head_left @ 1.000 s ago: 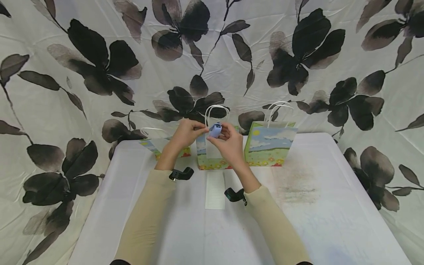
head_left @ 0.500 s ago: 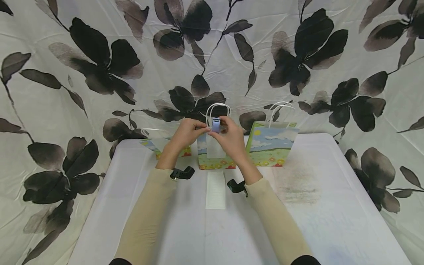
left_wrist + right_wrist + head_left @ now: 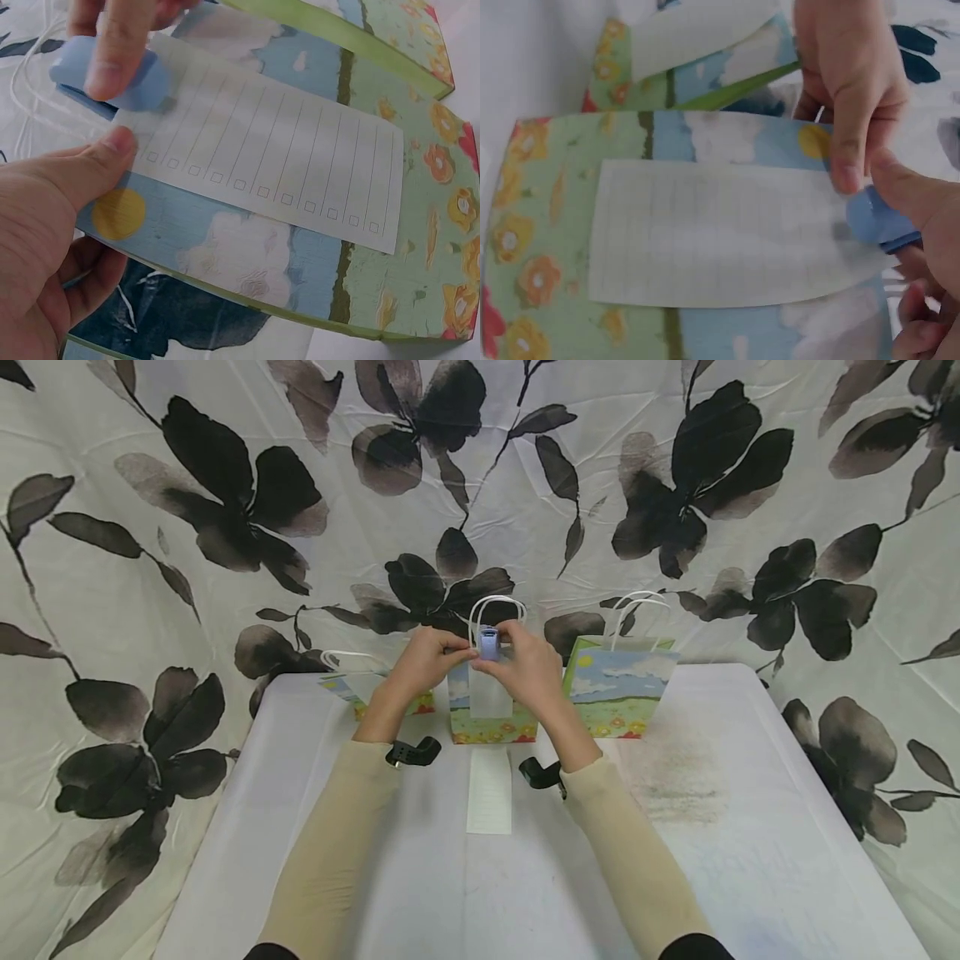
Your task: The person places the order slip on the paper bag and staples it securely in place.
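Note:
My left hand (image 3: 423, 664) pinches the top edge of the middle gift bag (image 3: 495, 732) and the top of a lined paper slip (image 3: 262, 150), its thumb on the slip. The slip has small checkboxes and lies flat along the bag's front. My right hand (image 3: 528, 668) grips a small blue stapler (image 3: 877, 217), thumb on one side and fingers on the other. In the left wrist view the stapler straddles the slip's top end at the bag's rim, right by my left thumb. White handles (image 3: 497, 606) rise behind it.
To the left stands another gift bag (image 3: 425, 703) with a white slip (image 3: 705, 37) on its front. A third bag (image 3: 622, 693) is on the right. One more lined slip (image 3: 489, 793) lies on the white table (image 3: 420, 877) in front of the middle bag.
The stapler has turned from a slant to upright and come onto the bag's top edge, with my right hand moving slightly up and round it. My left hand keeps its hold.

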### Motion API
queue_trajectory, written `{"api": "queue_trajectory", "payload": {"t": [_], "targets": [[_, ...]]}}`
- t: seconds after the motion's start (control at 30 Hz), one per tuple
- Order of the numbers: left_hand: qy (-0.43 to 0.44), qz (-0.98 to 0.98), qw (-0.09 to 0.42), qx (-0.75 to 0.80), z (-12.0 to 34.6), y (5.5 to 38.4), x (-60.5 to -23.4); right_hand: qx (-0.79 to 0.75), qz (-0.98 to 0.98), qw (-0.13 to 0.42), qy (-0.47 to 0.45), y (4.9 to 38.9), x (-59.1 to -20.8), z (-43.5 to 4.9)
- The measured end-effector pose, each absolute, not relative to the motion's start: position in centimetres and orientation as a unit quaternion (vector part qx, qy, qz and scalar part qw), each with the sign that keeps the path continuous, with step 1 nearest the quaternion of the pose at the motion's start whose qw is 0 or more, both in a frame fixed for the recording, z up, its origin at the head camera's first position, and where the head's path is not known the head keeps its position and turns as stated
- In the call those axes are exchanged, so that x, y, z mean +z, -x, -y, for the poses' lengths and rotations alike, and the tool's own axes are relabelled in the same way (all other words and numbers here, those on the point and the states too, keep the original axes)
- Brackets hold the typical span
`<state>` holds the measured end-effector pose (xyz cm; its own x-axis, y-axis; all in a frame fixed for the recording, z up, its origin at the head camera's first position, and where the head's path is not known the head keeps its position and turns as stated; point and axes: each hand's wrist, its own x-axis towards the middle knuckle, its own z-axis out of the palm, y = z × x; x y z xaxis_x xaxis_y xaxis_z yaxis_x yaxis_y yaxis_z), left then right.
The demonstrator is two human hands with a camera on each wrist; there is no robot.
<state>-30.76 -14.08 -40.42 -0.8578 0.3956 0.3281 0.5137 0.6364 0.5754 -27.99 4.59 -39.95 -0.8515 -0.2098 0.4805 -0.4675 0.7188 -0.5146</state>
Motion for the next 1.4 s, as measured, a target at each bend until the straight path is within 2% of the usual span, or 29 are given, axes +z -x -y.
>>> {"api": "queue_trajectory", "payload": {"t": [0.27, 0.47, 0.77, 1.07, 1.4], "targets": [[0.259, 0.900, 0.089, -0.340, 14.0, 30.9, -40.4, 0.322, 0.907, 0.174, -0.211, 28.6, -39.8, -5.1], [0.263, 0.900, 0.092, -0.335, 13.9, 31.0, -40.4, 0.292, 0.927, 0.133, -0.192, 29.2, -39.7, -5.3], [0.257, 0.903, 0.079, -0.335, 13.9, 31.1, -40.5, 0.316, 0.917, 0.129, -0.205, 29.4, -39.7, -5.6], [0.266, 0.899, 0.082, -0.338, 13.9, 30.9, -40.5, 0.282, 0.928, 0.094, -0.225, 29.5, -39.4, -5.9], [0.267, 0.901, 0.087, -0.330, 13.9, 30.9, -40.6, 0.326, 0.906, 0.112, -0.247, 30.1, -40.7, -6.3]]}}
